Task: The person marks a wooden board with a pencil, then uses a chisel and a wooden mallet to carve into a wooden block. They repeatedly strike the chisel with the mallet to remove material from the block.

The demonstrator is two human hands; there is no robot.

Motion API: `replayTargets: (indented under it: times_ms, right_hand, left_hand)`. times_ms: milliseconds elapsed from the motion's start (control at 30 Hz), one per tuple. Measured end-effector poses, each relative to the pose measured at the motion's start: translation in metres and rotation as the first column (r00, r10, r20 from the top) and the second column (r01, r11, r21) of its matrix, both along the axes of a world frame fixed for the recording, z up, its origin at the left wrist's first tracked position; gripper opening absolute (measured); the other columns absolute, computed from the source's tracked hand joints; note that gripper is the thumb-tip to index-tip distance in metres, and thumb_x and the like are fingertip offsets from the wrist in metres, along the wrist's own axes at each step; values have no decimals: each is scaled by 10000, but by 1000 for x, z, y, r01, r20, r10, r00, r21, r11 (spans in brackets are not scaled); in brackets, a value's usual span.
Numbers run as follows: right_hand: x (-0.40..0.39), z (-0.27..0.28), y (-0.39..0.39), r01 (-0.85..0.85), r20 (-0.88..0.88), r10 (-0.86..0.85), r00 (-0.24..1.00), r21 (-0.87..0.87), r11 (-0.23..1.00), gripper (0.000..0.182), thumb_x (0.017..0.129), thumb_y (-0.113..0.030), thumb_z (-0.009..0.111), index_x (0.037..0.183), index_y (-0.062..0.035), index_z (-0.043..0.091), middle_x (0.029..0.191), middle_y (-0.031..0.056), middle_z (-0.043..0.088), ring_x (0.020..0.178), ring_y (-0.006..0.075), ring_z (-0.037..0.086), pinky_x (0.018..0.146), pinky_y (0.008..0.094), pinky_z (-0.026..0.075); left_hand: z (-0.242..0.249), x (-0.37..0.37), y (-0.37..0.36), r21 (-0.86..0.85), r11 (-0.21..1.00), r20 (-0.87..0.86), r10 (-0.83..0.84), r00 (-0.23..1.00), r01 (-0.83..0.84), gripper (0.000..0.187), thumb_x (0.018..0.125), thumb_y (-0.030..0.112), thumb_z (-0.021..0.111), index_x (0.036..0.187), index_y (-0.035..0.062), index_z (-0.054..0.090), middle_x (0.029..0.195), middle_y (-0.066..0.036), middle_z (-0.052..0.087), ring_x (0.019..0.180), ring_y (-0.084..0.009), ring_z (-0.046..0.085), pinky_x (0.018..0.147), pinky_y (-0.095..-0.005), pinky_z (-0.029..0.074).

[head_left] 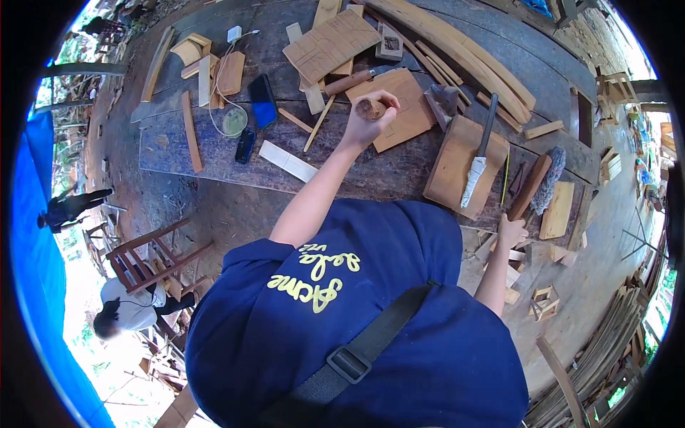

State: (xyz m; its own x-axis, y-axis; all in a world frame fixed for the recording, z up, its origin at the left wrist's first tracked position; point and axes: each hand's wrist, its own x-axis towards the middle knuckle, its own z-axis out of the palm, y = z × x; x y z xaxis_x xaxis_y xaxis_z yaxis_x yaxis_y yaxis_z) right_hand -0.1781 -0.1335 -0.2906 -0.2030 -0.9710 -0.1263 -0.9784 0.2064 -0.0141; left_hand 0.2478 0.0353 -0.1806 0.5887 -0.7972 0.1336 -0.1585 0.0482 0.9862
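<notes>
My left hand (372,123) is closed around a tool with a round wooden handle (369,109), seen end-on; its lower part is hidden. Beneath it lies a flat wooden board (401,107) with drawn lines. Another tool with a brown wooden handle (348,82) lies just behind that hand. At the bench's front right, my right hand (511,232) grips the end of a wooden-backed brush (534,184) with grey bristles. Left of the brush, a long metal tool with a white-wrapped handle (474,175) rests on a thick wooden block (448,167).
The dark workbench (164,146) also bears a patterned wooden panel (332,44), long curved timbers (457,50), a smartphone (263,100), a smaller phone (245,145), a charger (234,33) and a white strip (287,160). A wooden chair (153,257) and a person (132,307) are at lower left.
</notes>
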Motion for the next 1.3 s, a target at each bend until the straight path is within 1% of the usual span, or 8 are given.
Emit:
replayTargets:
  times_ms: [333, 500, 600, 700, 933, 1133, 1200, 1300]
  right_hand:
    - [-41, -32, -36, 32, 293, -62, 954, 106, 994, 550, 694, -320, 727, 1059, 55, 557, 1013, 232, 648, 920, 343, 650, 865, 423, 505]
    - [0, 25, -21, 105, 679, -186, 710, 159, 982, 507, 700, -294, 729, 1034, 47, 557, 884, 152, 655, 791, 258, 651, 762, 358, 512]
    - [55, 87, 17, -108, 951, 83, 297, -53, 993, 343, 879, -238, 688, 1096, -1, 569, 749, 57, 627, 600, 105, 581, 518, 262, 448]
    - [99, 136, 53, -377, 955, 191, 228, -94, 921, 284, 945, -237, 634, 1118, -21, 569, 734, 36, 614, 611, 70, 575, 504, 232, 422]
    - [172, 252, 93, -622, 709, 610, 354, -309, 719, 362, 874, -121, 645, 1183, 25, 523, 795, 221, 628, 735, 323, 668, 651, 372, 493]
    - [190, 247, 99, -576, 474, 869, 141, -674, 462, 430, 846, -90, 657, 1227, 42, 504, 941, 261, 630, 792, 427, 657, 701, 412, 525]
    - [197, 255, 103, -842, 327, 823, 464, -126, 525, 487, 829, -99, 662, 1260, 30, 476, 946, 271, 623, 794, 440, 640, 678, 474, 513]
    - [197, 252, 95, -863, 324, 867, 380, -212, 458, 495, 829, -110, 665, 1266, 25, 476, 926, 260, 618, 769, 441, 632, 666, 471, 510]
  left_hand:
    - [0, -7, -10, 63, 996, -23, 71, 997, -70, 47, 853, 44, 597, 854, 42, 644, 816, 3, 615, 768, -64, 567, 690, -221, 452]
    - [-4, -9, -12, 49, 996, -61, 79, 995, -76, 45, 849, 43, 602, 855, 40, 646, 817, 6, 618, 773, -68, 573, 704, -226, 454]
    - [-3, -12, -17, 11, 996, -28, 86, 996, -85, 42, 842, 37, 610, 861, 35, 647, 802, 4, 617, 765, -72, 577, 707, -233, 456]
    - [0, -14, -23, 14, 996, 47, 92, 995, -92, 36, 836, 29, 615, 849, 27, 649, 787, 0, 622, 759, -74, 581, 704, -233, 457]
    - [-1, -15, -29, -54, 997, 40, 54, 998, -52, 57, 822, 26, 598, 800, 5, 646, 754, -16, 635, 723, -79, 584, 670, -238, 460]
    - [14, -12, -30, 36, 997, 74, 60, 995, -63, 59, 794, 36, 599, 806, 10, 651, 748, -25, 638, 731, -75, 587, 666, -240, 464]
    - [9, -13, -31, 55, 995, 97, 72, 993, -78, 61, 791, 42, 602, 807, 16, 655, 745, -26, 638, 731, -78, 586, 663, -245, 465]
    - [-4, -14, -38, -87, 987, -78, 130, 988, -137, 59, 780, 45, 602, 796, 28, 656, 727, -24, 637, 708, -89, 578, 644, -263, 463]
